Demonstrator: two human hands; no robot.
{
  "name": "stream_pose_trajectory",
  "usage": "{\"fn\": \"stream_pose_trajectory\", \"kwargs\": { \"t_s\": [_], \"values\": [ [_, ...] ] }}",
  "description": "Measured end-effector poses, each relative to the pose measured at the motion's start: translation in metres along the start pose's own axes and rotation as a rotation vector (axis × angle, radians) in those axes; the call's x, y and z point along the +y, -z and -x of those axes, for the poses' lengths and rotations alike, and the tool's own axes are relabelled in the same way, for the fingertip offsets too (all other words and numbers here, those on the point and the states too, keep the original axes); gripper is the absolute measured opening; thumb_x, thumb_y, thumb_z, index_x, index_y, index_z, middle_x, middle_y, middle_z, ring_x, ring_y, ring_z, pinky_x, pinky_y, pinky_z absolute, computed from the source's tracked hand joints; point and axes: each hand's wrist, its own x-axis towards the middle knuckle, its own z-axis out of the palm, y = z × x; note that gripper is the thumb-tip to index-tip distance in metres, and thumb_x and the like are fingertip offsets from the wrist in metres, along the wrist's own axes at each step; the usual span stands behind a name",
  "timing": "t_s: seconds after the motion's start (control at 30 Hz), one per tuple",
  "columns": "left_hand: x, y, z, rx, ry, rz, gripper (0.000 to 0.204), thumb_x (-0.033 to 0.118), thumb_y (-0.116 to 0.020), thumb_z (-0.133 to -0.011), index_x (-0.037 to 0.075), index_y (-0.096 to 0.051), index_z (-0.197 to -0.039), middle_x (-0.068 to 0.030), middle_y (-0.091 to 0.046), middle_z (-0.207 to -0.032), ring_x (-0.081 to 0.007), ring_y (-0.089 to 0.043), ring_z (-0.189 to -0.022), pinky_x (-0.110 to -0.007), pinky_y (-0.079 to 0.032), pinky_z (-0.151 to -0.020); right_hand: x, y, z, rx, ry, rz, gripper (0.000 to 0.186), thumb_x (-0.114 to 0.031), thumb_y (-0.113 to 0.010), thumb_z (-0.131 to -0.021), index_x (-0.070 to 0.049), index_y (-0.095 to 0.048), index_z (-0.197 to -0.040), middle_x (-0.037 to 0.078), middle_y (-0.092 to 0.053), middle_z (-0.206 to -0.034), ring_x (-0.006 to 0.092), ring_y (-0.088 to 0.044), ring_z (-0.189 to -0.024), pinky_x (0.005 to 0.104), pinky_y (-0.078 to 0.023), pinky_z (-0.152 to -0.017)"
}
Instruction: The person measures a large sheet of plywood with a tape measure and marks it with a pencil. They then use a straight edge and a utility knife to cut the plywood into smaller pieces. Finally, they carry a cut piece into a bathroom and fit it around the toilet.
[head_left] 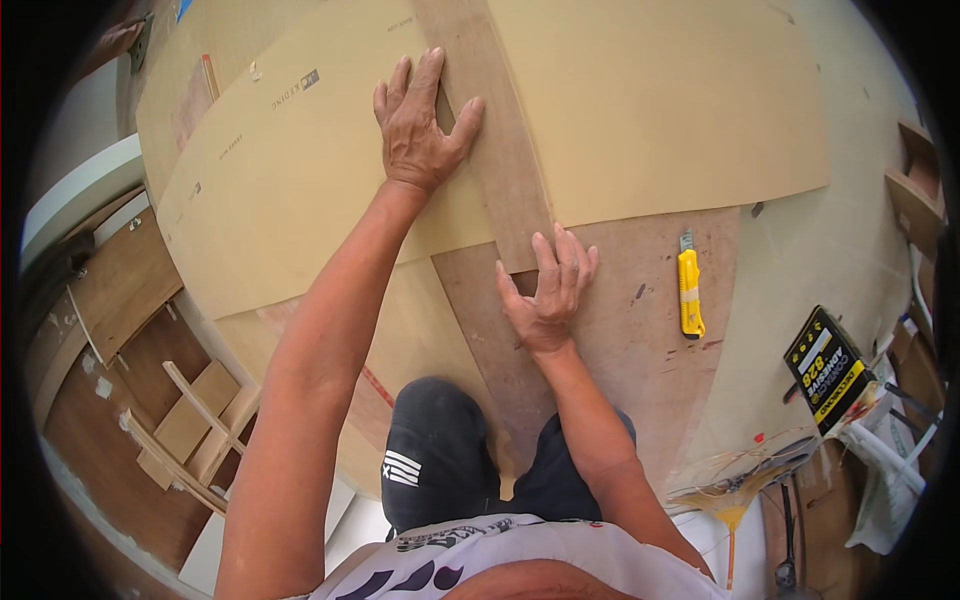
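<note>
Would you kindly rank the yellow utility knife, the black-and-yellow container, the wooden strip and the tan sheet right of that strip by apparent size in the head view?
Largest to smallest:
1. Tan sheet
2. Wooden strip
3. Black-and-yellow container
4. Yellow utility knife

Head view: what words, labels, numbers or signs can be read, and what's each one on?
I won't copy wording or brands; here is where print stands.
Black-and-yellow container: large lettering and a number, clear enough to read.
Left tan sheet: a dark logo with upside-down lettering; its other marks are too small to read.
Trousers: white stripes with a small character on the left leg.
Shirt: dark print, too foreshortened to read.
</note>
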Motion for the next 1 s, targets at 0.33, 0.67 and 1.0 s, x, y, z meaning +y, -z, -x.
{"fn": "stream_pose_trajectory", "kwargs": {
  "t_s": [0.33,0.67,1.0],
  "values": [
    [-0.004,-0.004,0.0,0.017,-0.009,0.031,0.07,0.04,-0.065,-0.079,0.008,-0.044,-0.138,-0.0123,-0.053,-0.134,-0.0344,-0.036,-0.133,-0.052,-0.016,-0.112,-0.001,0.004,-0.002,-0.042,-0.005,0.047,0.063,-0.026,-0.078,-0.07,-0.01,-0.052,-0.126,0.014,-0.05,-0.132,0.0306,-0.045,-0.122,0.055,-0.027,-0.107],
    [0.0,-0.002,-0.001,0.01,-0.032,-0.002,0.066,0.038,-0.065,-0.081,0.006,-0.046,-0.136,-0.0146,-0.051,-0.134,-0.0343,-0.037,-0.132,-0.048,-0.02,-0.112,0.001,0.004,0.0,-0.014,0.012,0.035,0.064,-0.026,-0.077,-0.071,-0.009,-0.052,-0.127,0.014,-0.05,-0.133,0.0319,-0.044,-0.123,0.0555,-0.025,-0.108],
    [0.003,-0.003,-0.001,0.043,-0.011,0.028,0.064,0.037,-0.066,-0.082,0.007,-0.047,-0.136,-0.0146,-0.05,-0.134,-0.0342,-0.035,-0.132,-0.045,-0.026,-0.109,0.002,0.011,0.005,0.002,-0.06,0.019,0.078,-0.027,-0.082,-0.066,-0.008,-0.046,-0.131,0.011,-0.05,-0.128,0.0321,-0.042,-0.125,0.0584,-0.025,-0.106]
  ]
}}
